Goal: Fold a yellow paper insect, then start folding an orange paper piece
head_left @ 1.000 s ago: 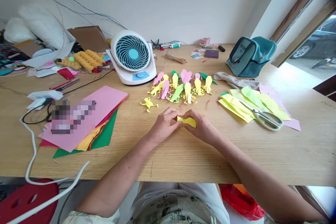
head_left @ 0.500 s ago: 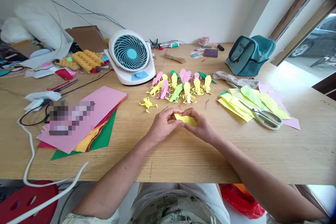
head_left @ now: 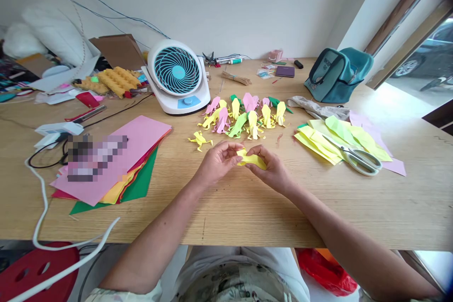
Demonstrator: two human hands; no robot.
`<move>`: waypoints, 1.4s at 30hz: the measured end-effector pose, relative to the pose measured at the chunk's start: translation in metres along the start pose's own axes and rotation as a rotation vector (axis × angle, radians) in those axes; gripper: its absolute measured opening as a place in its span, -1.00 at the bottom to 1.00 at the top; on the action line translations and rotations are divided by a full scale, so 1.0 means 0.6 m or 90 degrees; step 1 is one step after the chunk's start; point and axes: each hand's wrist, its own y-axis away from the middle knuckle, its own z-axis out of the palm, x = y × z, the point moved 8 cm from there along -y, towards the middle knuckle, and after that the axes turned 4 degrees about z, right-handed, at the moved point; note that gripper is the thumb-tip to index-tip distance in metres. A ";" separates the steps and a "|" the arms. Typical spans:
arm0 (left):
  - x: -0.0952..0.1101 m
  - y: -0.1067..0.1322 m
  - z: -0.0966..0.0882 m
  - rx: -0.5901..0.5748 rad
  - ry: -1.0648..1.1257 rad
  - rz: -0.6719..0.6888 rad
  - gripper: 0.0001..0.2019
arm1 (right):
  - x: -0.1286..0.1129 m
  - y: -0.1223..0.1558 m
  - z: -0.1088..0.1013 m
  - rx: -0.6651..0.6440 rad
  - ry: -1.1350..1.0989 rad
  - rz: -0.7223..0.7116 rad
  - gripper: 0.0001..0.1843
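Observation:
A small folded piece of yellow paper (head_left: 252,160) is held between my two hands, low over the front middle of the table. My left hand (head_left: 218,163) pinches its left end between thumb and fingers. On the other end, my right hand (head_left: 269,166) grips it with thumb and bent forefinger. Just beyond my left hand lies a yellow origami frog (head_left: 200,140). Farther back stands a cluster of folded paper frogs (head_left: 238,125) in yellow, pink and green.
Coloured paper sheets (head_left: 141,141) are stacked at left, near a white fan (head_left: 177,71). Scissors (head_left: 361,158) lie on yellow-green paper pieces (head_left: 314,144) at right, with a teal bag (head_left: 336,75) behind. A white cable (head_left: 42,207) hangs over the table's front left edge.
My left fingers have shifted slightly left and loosened their bend, so more of the yellow paper's left end shows. My right hand keeps its grip.

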 end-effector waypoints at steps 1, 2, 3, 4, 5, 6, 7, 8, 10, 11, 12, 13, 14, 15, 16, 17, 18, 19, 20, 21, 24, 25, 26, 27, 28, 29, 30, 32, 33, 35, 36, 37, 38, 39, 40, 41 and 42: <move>0.007 -0.005 -0.020 0.031 -0.020 0.016 -0.72 | 0.002 -0.001 -0.002 0.008 0.009 0.000 -0.74; 0.015 -0.008 -0.049 0.085 -0.054 0.039 -0.73 | 0.004 -0.001 -0.004 0.015 0.019 0.000 -0.74; 0.022 -0.010 -0.086 0.162 -0.100 0.055 -0.75 | 0.006 -0.002 -0.005 0.021 0.030 0.001 -0.74; 0.029 -0.007 -0.128 0.255 -0.161 0.070 -0.77 | 0.007 -0.002 -0.007 0.025 0.039 0.003 -0.74; 0.034 -0.002 -0.168 0.340 -0.232 0.079 -0.79 | 0.008 -0.003 -0.007 0.026 0.047 0.007 -0.74; 0.035 0.003 -0.200 0.392 -0.312 0.065 -0.79 | 0.010 -0.003 -0.008 0.025 0.052 0.011 -0.74; 0.032 0.006 -0.228 0.426 -0.387 0.041 -0.78 | 0.011 -0.003 -0.008 0.023 0.055 0.013 -0.74; 0.024 0.005 -0.247 0.416 -0.457 0.006 -0.76 | 0.012 -0.003 -0.007 0.020 0.054 0.014 -0.73; 0.007 -0.008 -0.255 0.296 -0.578 -0.002 -0.68 | 0.013 -0.003 -0.005 0.015 0.047 0.012 -0.72; -0.004 -0.015 -0.247 0.209 -0.623 0.009 -0.64 | 0.014 -0.003 -0.004 0.012 0.042 0.010 -0.71; -0.017 -0.020 -0.237 0.123 -0.651 0.017 -0.60 | 0.014 -0.003 -0.003 0.009 0.036 0.007 -0.70; -0.030 -0.023 -0.228 0.050 -0.669 0.019 -0.56 | 0.014 -0.004 -0.002 0.009 0.029 0.004 -0.69; -0.042 -0.024 -0.221 -0.003 -0.679 0.014 -0.53 | 0.014 -0.004 -0.002 0.010 0.021 0.001 -0.69; -0.051 -0.025 -0.219 -0.036 -0.685 0.004 -0.51 | 0.014 -0.004 -0.001 0.011 0.011 -0.001 -0.68; -0.059 -0.026 -0.219 -0.059 -0.695 -0.007 -0.50 | 0.015 -0.004 -0.001 0.011 0.001 -0.001 -0.68; -0.064 -0.027 -0.220 -0.075 -0.707 -0.014 -0.50 | 0.015 -0.004 0.000 0.009 -0.009 0.002 -0.67; -0.068 -0.029 -0.220 -0.092 -0.721 -0.015 -0.50 | 0.016 -0.003 0.001 0.003 -0.015 0.008 -0.66; -0.071 -0.031 -0.220 -0.115 -0.735 -0.011 -0.50 | 0.016 -0.002 0.002 -0.004 -0.019 0.013 -0.66; -0.073 -0.033 -0.218 -0.137 -0.748 -0.002 -0.51 | 0.015 -0.002 0.004 -0.012 -0.019 0.016 -0.65; -0.074 -0.035 -0.216 -0.157 -0.755 0.010 -0.53 | 0.014 -0.001 0.005 -0.018 -0.017 0.017 -0.65; -0.078 -0.045 -0.205 -0.218 -0.747 0.040 -0.58 | 0.006 0.001 0.005 -0.026 0.002 0.007 -0.68; -0.080 -0.049 -0.201 -0.235 -0.740 0.046 -0.60 | 0.003 0.001 0.005 -0.027 0.012 0.005 -0.70; -0.081 -0.052 -0.198 -0.249 -0.734 0.053 -0.61 | 0.001 0.001 0.005 -0.027 0.023 0.004 -0.71; -0.081 -0.056 -0.196 -0.259 -0.732 0.062 -0.63 | -0.002 0.001 0.004 -0.028 0.033 0.002 -0.73; -0.081 -0.059 -0.194 -0.265 -0.736 0.072 -0.64 | -0.004 0.001 0.005 -0.030 0.042 0.001 -0.74; -0.079 -0.061 -0.193 -0.267 -0.744 0.083 -0.64 | -0.006 0.001 0.005 -0.032 0.049 0.000 -0.75; -0.077 -0.062 -0.192 -0.267 -0.755 0.092 -0.65 | -0.007 0.001 0.006 -0.036 0.053 0.001 -0.75; -0.071 -0.063 -0.191 -0.255 -0.783 0.096 -0.66 | -0.007 0.002 0.008 -0.048 0.053 0.007 -0.76; -0.067 -0.061 -0.191 -0.242 -0.795 0.092 -0.68 | -0.006 0.002 0.009 -0.051 0.050 0.009 -0.76; -0.054 -0.056 -0.187 -0.206 -0.802 0.086 -0.71 | -0.005 0.002 0.009 -0.051 0.037 0.008 -0.74; -0.044 -0.052 -0.180 -0.190 -0.786 0.093 -0.73 | -0.005 0.002 0.007 -0.046 0.031 0.005 -0.73; -0.033 -0.048 -0.171 -0.178 -0.759 0.111 -0.73 | -0.005 0.002 0.005 -0.039 0.025 0.001 -0.71; -0.020 -0.042 -0.158 -0.171 -0.725 0.136 -0.73 | -0.006 0.002 0.003 -0.032 0.020 -0.002 -0.70; -0.009 -0.036 -0.144 -0.172 -0.698 0.157 -0.72 | -0.006 0.001 0.001 -0.025 0.015 -0.004 -0.69; 0.000 -0.031 -0.130 -0.175 -0.684 0.172 -0.72 | -0.006 0.001 -0.001 -0.019 0.013 -0.005 -0.68; 0.007 -0.025 -0.113 -0.189 -0.680 0.183 -0.73 | -0.007 0.000 -0.003 -0.014 0.012 -0.005 -0.68; 0.014 -0.020 -0.096 -0.205 -0.681 0.196 -0.74 | -0.007 0.000 -0.005 -0.010 0.013 -0.005 -0.68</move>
